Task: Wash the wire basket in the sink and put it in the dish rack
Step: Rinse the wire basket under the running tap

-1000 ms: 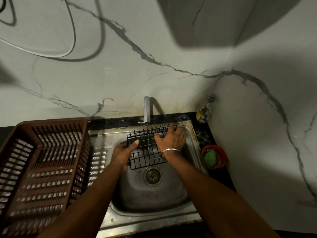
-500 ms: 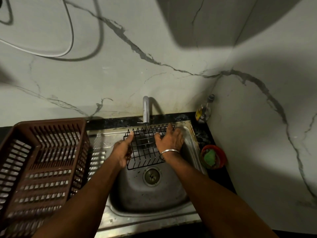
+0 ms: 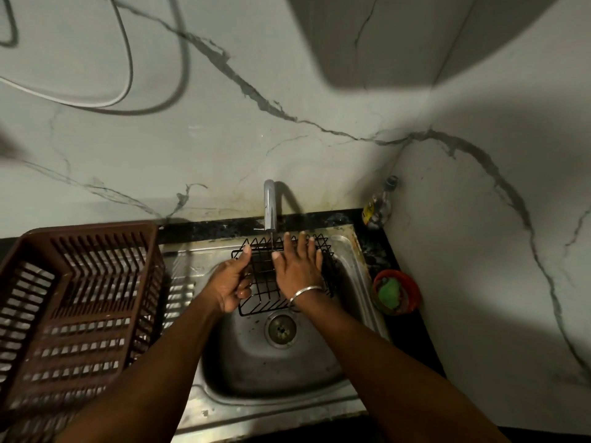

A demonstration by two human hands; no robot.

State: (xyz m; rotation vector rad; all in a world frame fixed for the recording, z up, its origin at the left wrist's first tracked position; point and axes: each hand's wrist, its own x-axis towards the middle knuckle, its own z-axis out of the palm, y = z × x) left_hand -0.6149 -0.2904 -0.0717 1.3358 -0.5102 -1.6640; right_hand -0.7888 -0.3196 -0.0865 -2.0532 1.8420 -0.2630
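Steel sink, tap at 12 o'clock: right hand has flattened, fingers spread, over the wire basket; left hand still grips its 9 o'clock rim. Washing continues.

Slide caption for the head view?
Left hand grips the wire basket under the tap in the sink; right hand lies flat on it, dish rack alongside.

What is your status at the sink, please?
Left grip holds black wire basket by its left edge; right grip flat on it, fingers straight. Basket over steel sink, below chrome tap. No obstacle seen toward brown plastic dish rack.
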